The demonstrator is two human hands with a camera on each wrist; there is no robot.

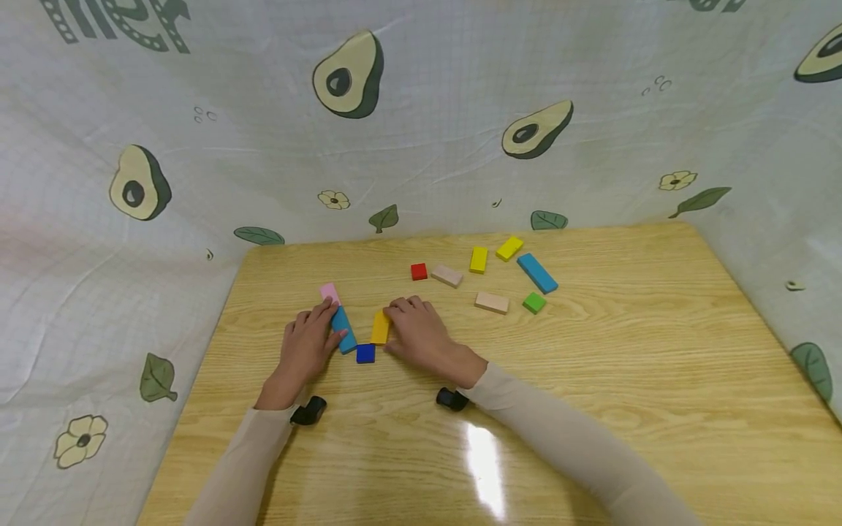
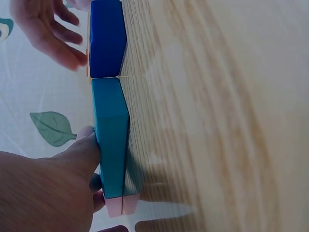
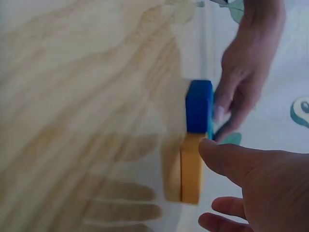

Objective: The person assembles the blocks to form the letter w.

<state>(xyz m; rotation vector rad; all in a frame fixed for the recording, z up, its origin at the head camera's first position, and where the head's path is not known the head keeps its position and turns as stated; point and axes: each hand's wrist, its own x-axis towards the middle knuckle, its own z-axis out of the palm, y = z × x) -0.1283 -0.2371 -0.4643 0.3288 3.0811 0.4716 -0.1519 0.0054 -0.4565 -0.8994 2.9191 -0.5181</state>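
Note:
My left hand (image 1: 305, 352) lies over a long light blue block (image 1: 345, 334), gripping it with the thumb on one side and the fingertips near its far end. A pink block (image 1: 330, 292) meets that far end in line with it. At its near end sits a small dark blue block (image 1: 365, 353), which touches or nearly touches it. My right hand (image 1: 421, 337) holds an orange block (image 1: 379, 329) standing just beyond the dark blue one. The right wrist view shows the thumb (image 3: 219, 155) against the orange block; the other fingertips are partly hidden there.
Farther back on the wooden table (image 1: 592, 365) lie a red block (image 1: 419, 272), two pale wooden blocks (image 1: 492, 302), two yellow blocks (image 1: 478, 260), a second light blue block (image 1: 537, 273) and a green block (image 1: 534, 303). A printed cloth (image 1: 434, 88) hangs behind the table.

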